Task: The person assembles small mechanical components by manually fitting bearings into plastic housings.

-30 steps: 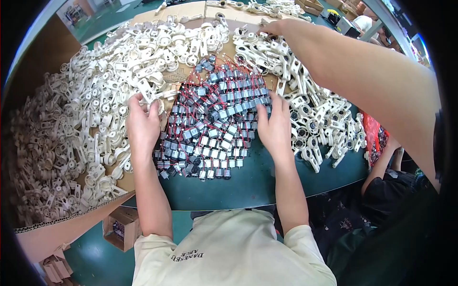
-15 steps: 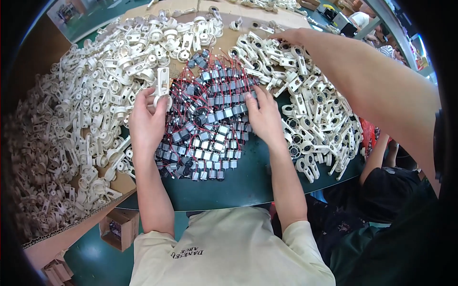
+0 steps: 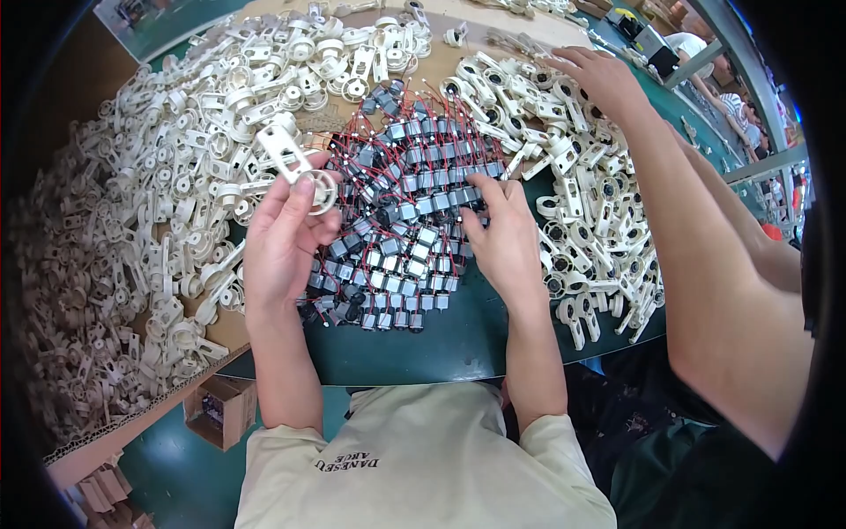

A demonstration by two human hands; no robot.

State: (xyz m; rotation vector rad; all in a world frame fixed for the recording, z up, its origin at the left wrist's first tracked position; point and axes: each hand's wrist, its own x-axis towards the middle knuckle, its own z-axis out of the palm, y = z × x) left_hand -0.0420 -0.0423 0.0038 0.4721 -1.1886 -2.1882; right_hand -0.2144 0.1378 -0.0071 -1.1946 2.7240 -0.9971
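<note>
Left hand [image 3: 284,236] raised just left of motor pile [image 3: 401,220], fingers pinching white plastic bracket [image 3: 295,166] clear for viewing. Right hand [image 3: 504,238] flat on pile's right edge, fingers pressed together, steadying motors. Co-worker's hand [image 3: 599,78] beyond pile, in white parts on green surface [image 3: 423,344].

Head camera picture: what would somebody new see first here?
First, the heap of small silver motors with red wires in the middle of the green table. Cream plastic brackets pile up all around it. The left hand holds one cream bracket up, the right hand presses its fingertips on the motors, and another person's hand reaches into the parts at the top right.
</note>
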